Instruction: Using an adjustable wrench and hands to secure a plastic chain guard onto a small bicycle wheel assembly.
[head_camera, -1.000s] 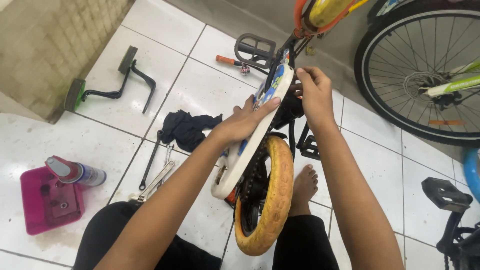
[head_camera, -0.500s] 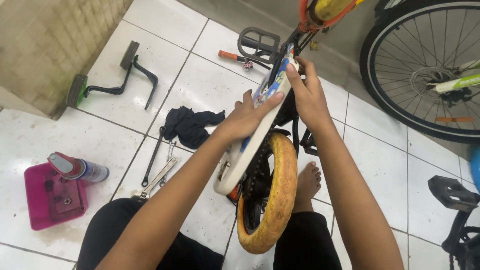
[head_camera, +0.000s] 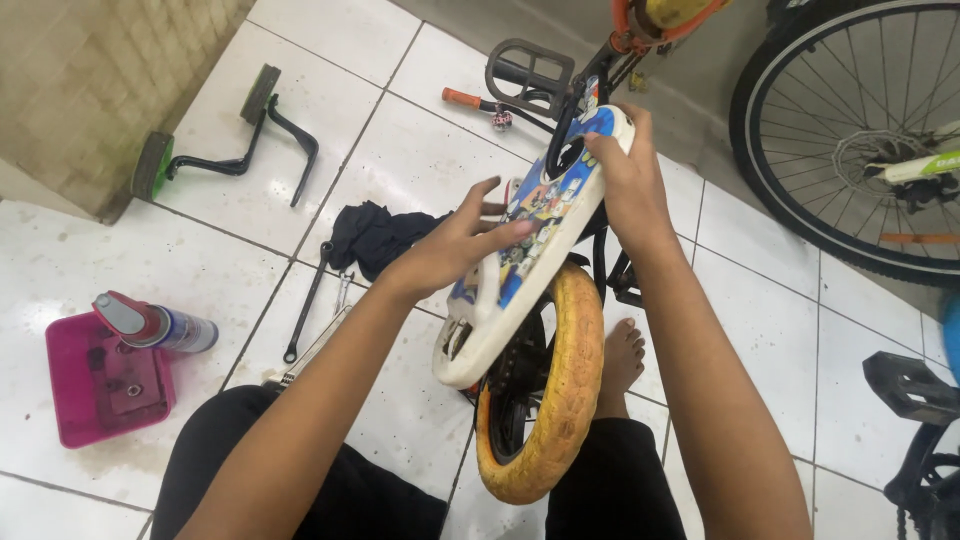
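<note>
White tile floor; both hands, left (head_camera: 455, 250) and right (head_camera: 625, 185), clasp chain guard (head_camera: 520, 260) over yellow tyre (head_camera: 560, 400).

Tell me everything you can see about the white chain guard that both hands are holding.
The chain guard is a long, white, plastic-looking cover with rounded ends and a colourful cartoon picture, mostly blue, on its face. It has cut-out openings near the lower end. It is tilted, running from lower left to upper right, beside the small yellow wheel. The left hand lies flat on its middle; the right hand grips its upper end.
</note>
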